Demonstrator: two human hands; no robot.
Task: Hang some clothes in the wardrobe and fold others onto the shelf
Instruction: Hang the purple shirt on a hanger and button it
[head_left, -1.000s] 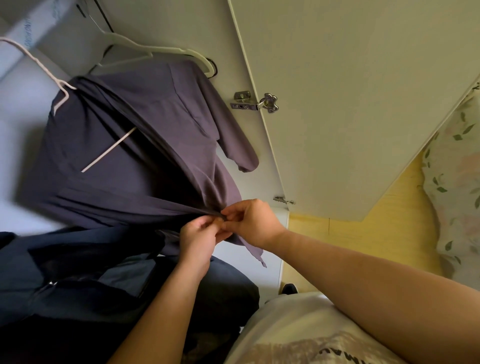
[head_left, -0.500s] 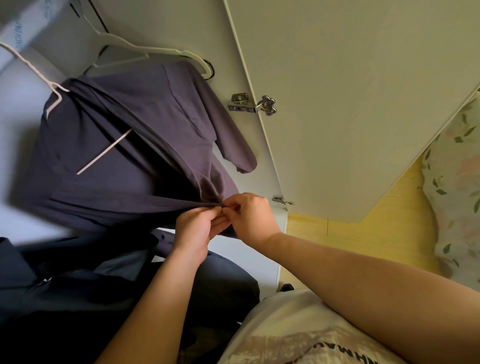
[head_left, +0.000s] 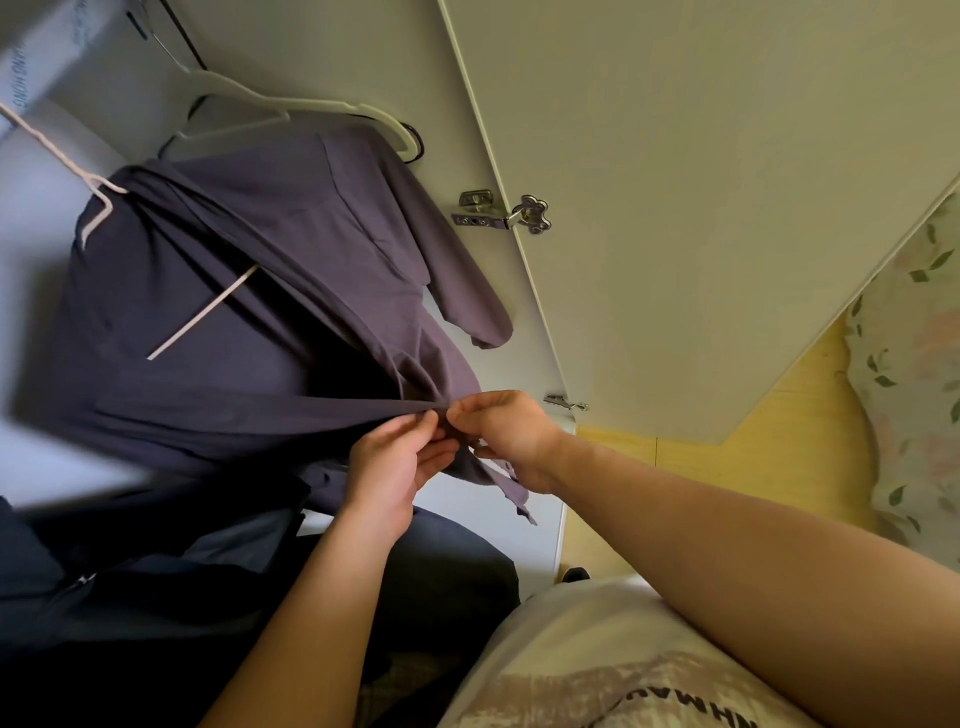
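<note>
Wardrobe (head_left: 322, 62) holds hung purple shirt (head_left: 249, 332); both hands (head_left: 395, 462) pinch its hem

Floral fabric (head_left: 914, 395), printed with green leaves, is lying along the right edge, bordering the yellow floor (head_left: 779, 441). A pale T-shirt (head_left: 597, 675) with dark lettering is filling the lower foreground. A white box (head_left: 36, 67) bearing lettering is sitting at upper left.

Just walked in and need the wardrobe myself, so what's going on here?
A person is working on a purple-grey shirt that hangs on a thin white hanger inside the wardrobe, whose door stands open. The left hand and right hand both pinch the shirt's front edge close together, perhaps fastening it. Dark clothes lie below.
</note>
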